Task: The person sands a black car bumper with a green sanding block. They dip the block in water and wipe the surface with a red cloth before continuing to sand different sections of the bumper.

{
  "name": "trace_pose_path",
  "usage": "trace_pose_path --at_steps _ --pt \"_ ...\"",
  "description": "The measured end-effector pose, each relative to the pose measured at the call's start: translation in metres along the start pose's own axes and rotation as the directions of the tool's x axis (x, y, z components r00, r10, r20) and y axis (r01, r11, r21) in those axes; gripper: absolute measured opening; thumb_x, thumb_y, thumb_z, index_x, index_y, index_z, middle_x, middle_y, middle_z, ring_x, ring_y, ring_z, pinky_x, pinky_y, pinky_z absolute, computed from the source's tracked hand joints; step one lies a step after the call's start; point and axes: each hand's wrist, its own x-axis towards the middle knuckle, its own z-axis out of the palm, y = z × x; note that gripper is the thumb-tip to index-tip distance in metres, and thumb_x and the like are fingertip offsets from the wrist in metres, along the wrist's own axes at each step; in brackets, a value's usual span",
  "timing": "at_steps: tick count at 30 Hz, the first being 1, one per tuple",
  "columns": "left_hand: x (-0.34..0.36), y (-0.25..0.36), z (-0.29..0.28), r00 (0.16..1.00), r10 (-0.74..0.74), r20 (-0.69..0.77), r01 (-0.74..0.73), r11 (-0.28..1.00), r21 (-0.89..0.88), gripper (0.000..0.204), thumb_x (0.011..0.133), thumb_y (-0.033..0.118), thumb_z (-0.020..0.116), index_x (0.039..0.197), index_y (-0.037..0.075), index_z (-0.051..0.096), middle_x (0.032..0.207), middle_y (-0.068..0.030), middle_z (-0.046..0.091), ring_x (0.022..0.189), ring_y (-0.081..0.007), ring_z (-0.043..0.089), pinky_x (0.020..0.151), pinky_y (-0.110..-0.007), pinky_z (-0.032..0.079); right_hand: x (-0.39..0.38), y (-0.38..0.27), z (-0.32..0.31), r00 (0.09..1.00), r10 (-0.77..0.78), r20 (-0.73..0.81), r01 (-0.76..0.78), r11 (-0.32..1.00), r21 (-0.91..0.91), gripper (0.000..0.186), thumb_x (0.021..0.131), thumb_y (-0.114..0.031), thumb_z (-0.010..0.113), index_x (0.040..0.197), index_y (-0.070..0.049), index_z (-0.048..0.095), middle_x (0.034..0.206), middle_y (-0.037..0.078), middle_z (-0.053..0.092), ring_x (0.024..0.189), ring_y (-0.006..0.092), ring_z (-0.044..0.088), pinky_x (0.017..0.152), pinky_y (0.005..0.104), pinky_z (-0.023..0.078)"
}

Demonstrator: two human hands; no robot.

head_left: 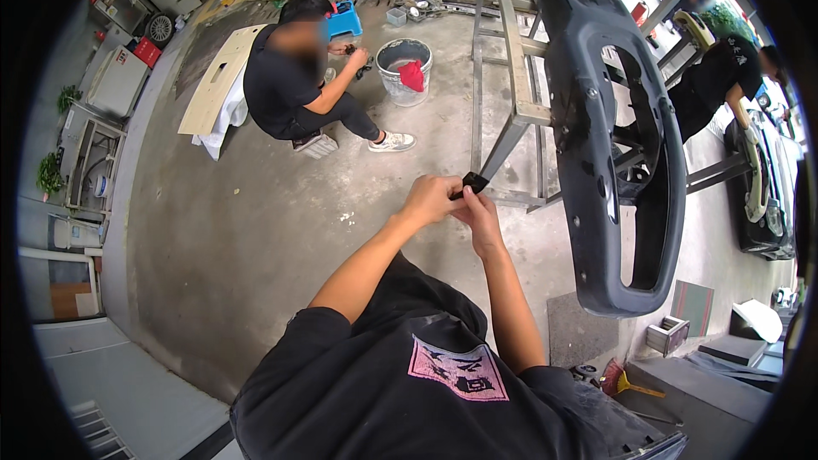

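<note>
In front of my body, my left hand and my right hand meet, fingers closed around a small glossy black piece. Its upper end sticks out past my fingertips; the rest is covered, and I cannot make out its exact kind. Just beyond my hands rises a grey metal stand. To its right hangs a large dark grey car bumper with wide oval openings, apart from my hands.
A seated person handles small black parts beside a bucket with a red cloth over its rim. A blue stool stands behind. Another person works beyond the bumper. A broom lies at lower right.
</note>
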Motion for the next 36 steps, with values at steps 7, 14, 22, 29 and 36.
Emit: trace_pose_path --at_steps 7,14,22,29,36 --pt "0.031 -0.084 -0.066 0.936 -0.051 0.349 0.161 0.942 -0.295 0.032 0.079 0.025 0.085 0.076 0.003 0.062 0.055 -0.0019 0.053 0.051 -0.0081 0.045 0.050 -0.030 0.036 0.062 0.040 0.036 0.983 0.120 0.139 -0.150 0.962 0.230 0.040 0.105 -0.040 0.057 0.122 -0.005 0.061 0.113 0.006 0.068 0.104 0.0154 0.066 0.095 0.0373 0.055" --pt "0.111 -0.158 -0.110 0.887 -0.026 0.461 0.129 0.973 -0.192 0.027 0.085 0.026 0.078 0.082 0.000 0.070 0.058 -0.0007 0.054 0.055 -0.0083 0.046 0.053 -0.030 0.038 0.129 0.053 0.062 0.963 0.068 -0.261 -0.033 0.990 0.137 0.031 0.104 -0.025 0.060 0.124 -0.002 0.065 0.112 0.008 0.072 0.099 0.0182 0.071 0.082 0.0343 0.062" --pt "0.190 -0.184 -0.093 0.865 0.130 0.485 0.023 0.955 -0.297 0.037 0.085 0.030 0.080 0.075 -0.003 0.066 0.068 -0.0075 0.056 0.061 -0.0133 0.051 0.058 -0.035 0.041 0.183 0.051 0.073 0.726 -0.279 -0.628 0.171 0.958 -0.229 0.051 0.100 -0.024 0.068 0.137 0.005 0.050 0.127 0.019 0.064 0.109 0.0233 0.067 0.094 0.0358 0.056" --pt "0.273 -0.209 -0.113 0.801 0.099 0.590 0.164 0.912 -0.376 0.031 0.091 0.028 0.078 0.087 -0.003 0.074 0.075 -0.0010 0.064 0.069 -0.0071 0.055 0.062 -0.029 0.045 0.252 -0.024 0.095 0.902 -0.408 -0.141 0.313 0.844 -0.436 0.082 0.085 -0.022 0.079 0.153 -0.001 0.038 0.148 0.021 0.051 0.140 0.0290 0.048 0.117 0.0408 0.035" --pt "0.360 -0.224 -0.141 0.759 0.047 0.649 0.225 0.917 -0.330 0.046 0.090 0.043 0.079 0.075 0.002 0.065 0.066 0.0049 0.052 0.064 -0.0060 0.045 0.056 -0.027 0.039 0.354 -0.032 0.057 0.983 -0.179 -0.045 0.175 0.980 -0.092 0.036 0.099 -0.014 0.063 0.131 0.002 0.059 0.113 0.002 0.068 0.102 0.0115 0.062 0.091 0.0295 0.048"
